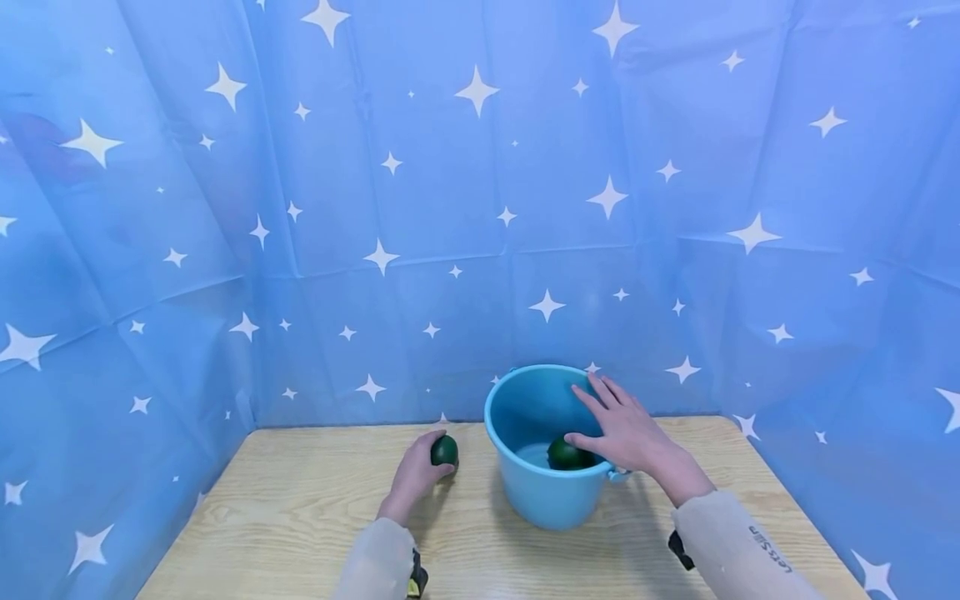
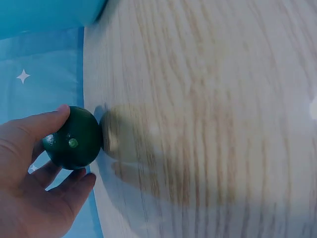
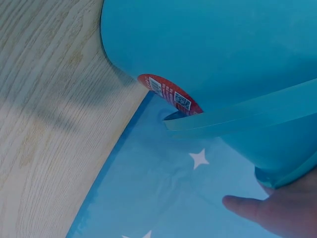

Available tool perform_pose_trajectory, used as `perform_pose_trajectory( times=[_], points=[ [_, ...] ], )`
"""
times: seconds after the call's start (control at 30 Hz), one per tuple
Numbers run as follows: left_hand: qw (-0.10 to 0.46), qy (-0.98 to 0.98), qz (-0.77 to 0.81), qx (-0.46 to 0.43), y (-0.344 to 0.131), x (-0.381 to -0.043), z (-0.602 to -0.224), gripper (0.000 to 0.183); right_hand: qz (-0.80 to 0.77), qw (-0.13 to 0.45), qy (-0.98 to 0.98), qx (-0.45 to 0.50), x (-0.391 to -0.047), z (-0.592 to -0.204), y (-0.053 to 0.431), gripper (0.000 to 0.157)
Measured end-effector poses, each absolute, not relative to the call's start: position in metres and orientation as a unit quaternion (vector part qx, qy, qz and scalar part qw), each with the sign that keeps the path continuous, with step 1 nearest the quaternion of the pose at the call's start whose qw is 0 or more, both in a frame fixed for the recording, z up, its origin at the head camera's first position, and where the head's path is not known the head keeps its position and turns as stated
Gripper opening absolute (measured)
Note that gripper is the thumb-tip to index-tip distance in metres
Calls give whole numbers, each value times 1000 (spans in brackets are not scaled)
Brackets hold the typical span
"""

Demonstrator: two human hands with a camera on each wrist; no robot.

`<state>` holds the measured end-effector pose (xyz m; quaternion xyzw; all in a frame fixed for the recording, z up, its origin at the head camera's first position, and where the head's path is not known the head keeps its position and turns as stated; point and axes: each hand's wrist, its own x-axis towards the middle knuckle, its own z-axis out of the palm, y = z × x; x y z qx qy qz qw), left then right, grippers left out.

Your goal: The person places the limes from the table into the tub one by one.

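Note:
My left hand (image 1: 416,473) grips a dark green round fruit (image 1: 444,451) on the left half of the table. In the left wrist view, the thumb lies over the fruit (image 2: 74,139) and the fingertips curl beneath it; a pale stem nub shows on its glossy skin. To the right stands a light blue bucket (image 1: 551,497), upright, with a second dark green fruit (image 1: 566,454) inside. Over the bucket's right rim, my right hand (image 1: 626,429) is spread with its fingers extended, partly covering that fruit in the head view. Only part of this hand (image 3: 290,208) shows in the right wrist view.
The bucket's handle (image 3: 247,114) hangs down its outer side, near a red label (image 3: 171,94) with printed codes. A wooden table (image 1: 285,508) bears everything. Blue cloth (image 1: 450,208) with white stars encloses the back and both sides.

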<state>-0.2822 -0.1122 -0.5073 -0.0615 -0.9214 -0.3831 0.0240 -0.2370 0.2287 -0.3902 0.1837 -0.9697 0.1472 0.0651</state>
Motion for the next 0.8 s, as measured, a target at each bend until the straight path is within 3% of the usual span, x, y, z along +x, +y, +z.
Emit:
perform_pose_trajectory(
  times=[0.8],
  points=[
    [45, -922, -381, -48, -116, -276, -513, 58, 147, 72, -970, 182, -236, -390, 229, 85]
  ],
)
